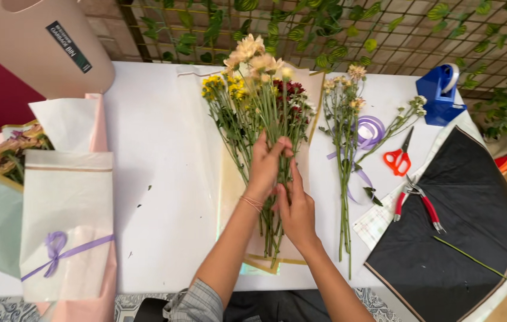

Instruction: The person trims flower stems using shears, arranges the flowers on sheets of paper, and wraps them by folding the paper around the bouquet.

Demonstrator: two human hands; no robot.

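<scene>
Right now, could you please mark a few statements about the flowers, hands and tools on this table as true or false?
1. Both hands grip the bunch of flowers by its stems. True: left hand, right hand.
2. The scissors have blue handles. False: they are orange-red.
3. The tape dispenser is blue. True.
4. The wrapped bouquet is tied with a red ribbon. False: it is purple.
5. The pruning shears lie left of the hands. False: they lie right, beside the black paper.

Yellow, peach and dark red flowers (253, 77), red-handled scissors (398, 160), a blue tape dispenser (440, 95), lilac ribbon (370, 132), black paper (456, 232).
</scene>
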